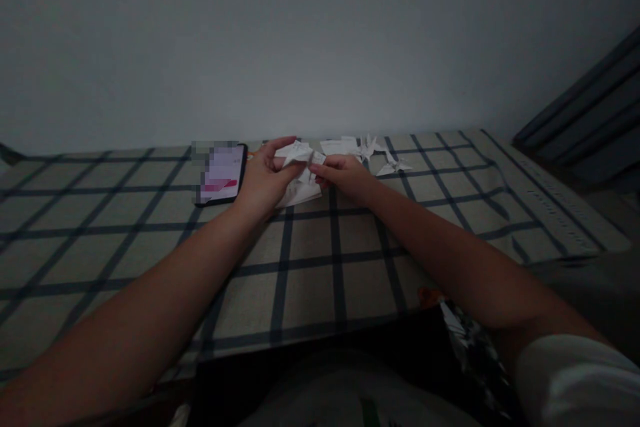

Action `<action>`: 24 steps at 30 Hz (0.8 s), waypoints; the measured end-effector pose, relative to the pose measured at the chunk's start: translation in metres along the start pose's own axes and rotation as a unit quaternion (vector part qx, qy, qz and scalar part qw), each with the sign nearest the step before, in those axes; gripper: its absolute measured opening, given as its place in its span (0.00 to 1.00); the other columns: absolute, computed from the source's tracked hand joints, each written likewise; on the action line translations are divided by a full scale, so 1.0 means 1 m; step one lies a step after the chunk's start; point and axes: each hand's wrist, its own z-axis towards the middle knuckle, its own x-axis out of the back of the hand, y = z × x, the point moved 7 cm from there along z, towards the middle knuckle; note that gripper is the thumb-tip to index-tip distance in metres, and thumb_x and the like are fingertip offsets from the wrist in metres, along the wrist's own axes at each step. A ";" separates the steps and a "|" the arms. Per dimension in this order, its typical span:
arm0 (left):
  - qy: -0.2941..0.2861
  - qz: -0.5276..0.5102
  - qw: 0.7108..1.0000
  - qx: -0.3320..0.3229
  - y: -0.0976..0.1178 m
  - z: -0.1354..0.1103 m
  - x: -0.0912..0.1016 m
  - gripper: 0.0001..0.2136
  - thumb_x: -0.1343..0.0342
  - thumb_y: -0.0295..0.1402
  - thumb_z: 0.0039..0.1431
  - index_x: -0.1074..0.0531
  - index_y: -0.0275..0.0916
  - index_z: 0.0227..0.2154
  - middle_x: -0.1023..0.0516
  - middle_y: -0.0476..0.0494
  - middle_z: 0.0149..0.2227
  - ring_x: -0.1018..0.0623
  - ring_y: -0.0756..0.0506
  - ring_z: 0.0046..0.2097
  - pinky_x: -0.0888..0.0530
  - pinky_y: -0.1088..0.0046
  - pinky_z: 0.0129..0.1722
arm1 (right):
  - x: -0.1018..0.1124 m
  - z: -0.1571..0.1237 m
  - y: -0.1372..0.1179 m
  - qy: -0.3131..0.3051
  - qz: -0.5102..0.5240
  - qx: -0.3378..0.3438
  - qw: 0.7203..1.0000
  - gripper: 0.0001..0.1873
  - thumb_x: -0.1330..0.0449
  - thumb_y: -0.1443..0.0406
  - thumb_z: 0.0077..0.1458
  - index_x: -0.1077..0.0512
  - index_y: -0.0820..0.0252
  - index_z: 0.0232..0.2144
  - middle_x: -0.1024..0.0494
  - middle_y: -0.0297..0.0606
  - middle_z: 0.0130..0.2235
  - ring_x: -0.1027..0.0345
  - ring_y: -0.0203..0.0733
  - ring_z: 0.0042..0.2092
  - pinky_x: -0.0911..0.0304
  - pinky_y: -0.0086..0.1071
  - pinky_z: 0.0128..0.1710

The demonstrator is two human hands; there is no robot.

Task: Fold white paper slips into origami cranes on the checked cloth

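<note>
Both arms reach forward over a checked cloth [310,260]. My left hand [265,177] is closed around a folded piece of white paper [300,153], thumb on top. My right hand [343,175] pinches the same paper from the right side. More white paper [303,193] lies on the cloth just beneath the two hands.
A phone [223,173] with a lit screen lies left of my left hand. Folded white paper figures [393,165] and a flat sheet [340,145] sit behind my right hand near the grey wall. A dark striped surface [585,127] rises at the right.
</note>
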 end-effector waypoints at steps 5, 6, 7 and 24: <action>0.000 0.006 1.000 0.010 -0.001 0.001 0.000 0.30 0.32 0.34 0.48 0.29 0.41 0.57 0.20 0.48 0.29 0.20 0.45 0.30 0.25 0.71 0.31 | 0.002 -0.001 -0.003 0.013 -0.042 0.026 0.999 0.22 0.35 0.47 0.53 0.26 0.61 0.24 0.25 0.33 0.25 0.34 0.35 0.29 0.40 0.30 0.31; 0.000 0.006 1.000 0.010 -0.001 0.000 0.000 0.30 0.32 0.34 0.48 0.29 0.41 0.57 0.20 0.48 0.29 0.20 0.45 0.30 0.25 0.71 0.31 | 0.003 -0.001 -0.003 0.015 -0.048 0.028 0.998 0.22 0.35 0.47 0.53 0.27 0.60 0.24 0.25 0.34 0.25 0.34 0.35 0.29 0.40 0.30 0.31; 0.001 0.007 1.000 0.010 -0.001 0.000 0.000 0.30 0.32 0.34 0.48 0.29 0.40 0.57 0.20 0.48 0.29 0.20 0.45 0.30 0.25 0.71 0.31 | 0.003 -0.001 -0.003 0.017 -0.054 0.029 0.998 0.22 0.35 0.47 0.54 0.27 0.60 0.24 0.24 0.34 0.25 0.34 0.35 0.29 0.40 0.30 0.31; -0.003 -0.040 0.999 0.010 -0.014 0.007 0.002 0.35 0.31 0.37 0.49 0.32 0.41 0.61 0.19 0.47 0.31 0.18 0.44 0.33 0.22 0.70 0.35 | -0.004 0.001 0.001 -0.026 -0.005 0.025 0.999 0.20 0.35 0.50 0.56 0.26 0.60 0.26 0.23 0.34 0.27 0.30 0.35 0.31 0.35 0.30 0.34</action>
